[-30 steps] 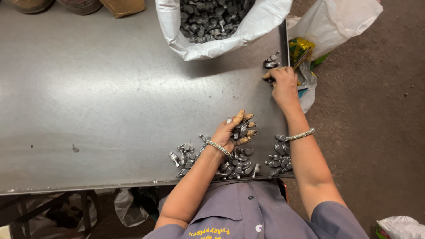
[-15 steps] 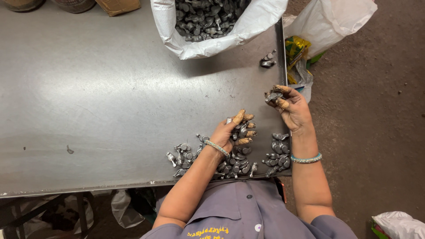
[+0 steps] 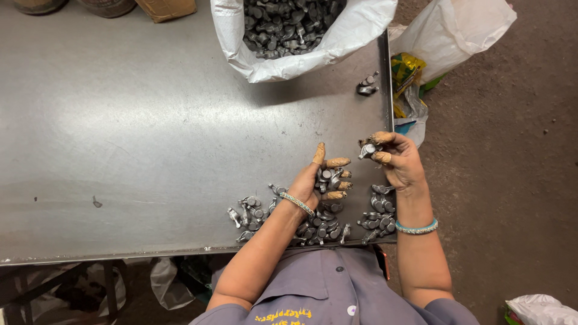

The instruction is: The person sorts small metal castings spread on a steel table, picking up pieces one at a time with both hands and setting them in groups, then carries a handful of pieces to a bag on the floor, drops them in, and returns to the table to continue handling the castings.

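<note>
Holding small metal parts in both hands | left hand (image 3: 319,180) cupped around several above the pile (image 3: 313,225) | right hand (image 3: 394,159) pinching one part (image 3: 367,149) at the bench (image 3: 150,132) edge | risk: a loose pinch drops it onto the floor (image 3: 512,180).

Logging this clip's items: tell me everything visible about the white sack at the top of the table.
The white sack looks like woven plastic, its mouth open and its rim rolled outward. It is filled with dark grey metal parts like those by the hands. It rests on the grey metal table at the far edge, its top cut off by the frame. Neither hand touches it.
</note>
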A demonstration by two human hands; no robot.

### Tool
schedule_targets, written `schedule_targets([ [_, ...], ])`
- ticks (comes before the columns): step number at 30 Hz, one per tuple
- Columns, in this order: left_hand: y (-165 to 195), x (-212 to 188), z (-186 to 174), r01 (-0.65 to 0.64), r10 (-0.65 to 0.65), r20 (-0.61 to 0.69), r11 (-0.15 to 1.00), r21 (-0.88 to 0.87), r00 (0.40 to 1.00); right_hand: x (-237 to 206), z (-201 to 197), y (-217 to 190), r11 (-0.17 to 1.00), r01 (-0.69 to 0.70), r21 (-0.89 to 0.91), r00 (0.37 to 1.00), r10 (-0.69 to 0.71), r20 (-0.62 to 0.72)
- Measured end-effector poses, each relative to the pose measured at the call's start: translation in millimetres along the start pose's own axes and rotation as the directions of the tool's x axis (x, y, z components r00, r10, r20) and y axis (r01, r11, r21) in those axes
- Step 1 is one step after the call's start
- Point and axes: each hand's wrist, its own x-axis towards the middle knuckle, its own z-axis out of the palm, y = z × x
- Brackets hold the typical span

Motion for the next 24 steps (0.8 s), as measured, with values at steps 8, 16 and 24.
schedule_targets([
  [8,-1,2,-4,0.02,-0.02,0.01,1.0,-0.01,1.0,-12,32,-9,0.997,0.042,-0.058,0.999,-0.042,0.002],
  [16,10,-2,-18,-0.092,0.089,-0.058,0.995,-0.047,0.994,-12,46,-11,0.954,-0.063,-0.293,0.991,0.095,0.098],
  [24,44,-21,-33,-0.184,0.173,-0.235,0.983,-0.025,0.956,22,77,-10,0.646,0.065,-0.761,0.879,0.324,0.35],
])
